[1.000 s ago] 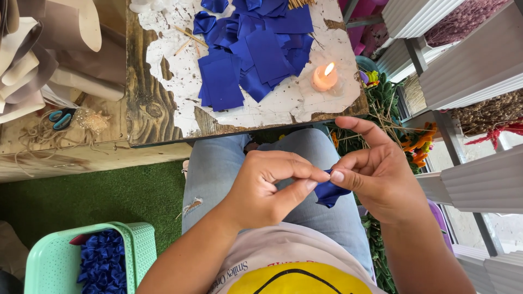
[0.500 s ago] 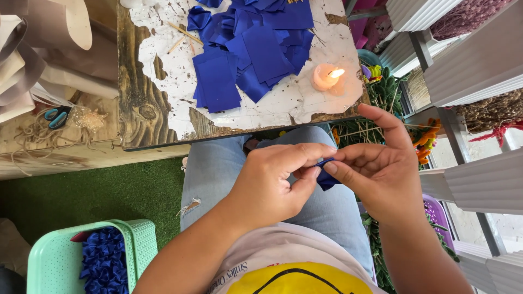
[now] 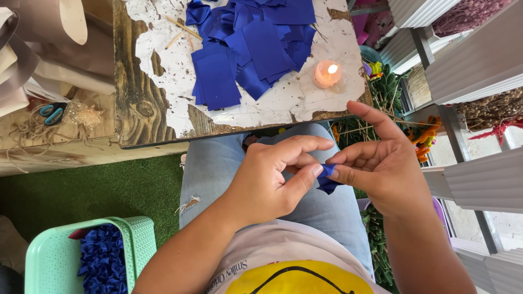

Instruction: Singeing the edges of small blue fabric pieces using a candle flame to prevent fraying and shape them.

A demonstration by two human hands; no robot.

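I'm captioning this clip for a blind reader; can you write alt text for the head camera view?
Seen from above, a seated person's left hand and right hand pinch a small blue ribbon piece between them over jeans-clad knees. Ahead, a chipped white table holds a pile of blue ribbon squares and a lit candle; a green basket of folded blue pieces sits lower left.

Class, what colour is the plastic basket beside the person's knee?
Mint green plastic basket, seen in the head view; it holds folded blue fabric pieces.
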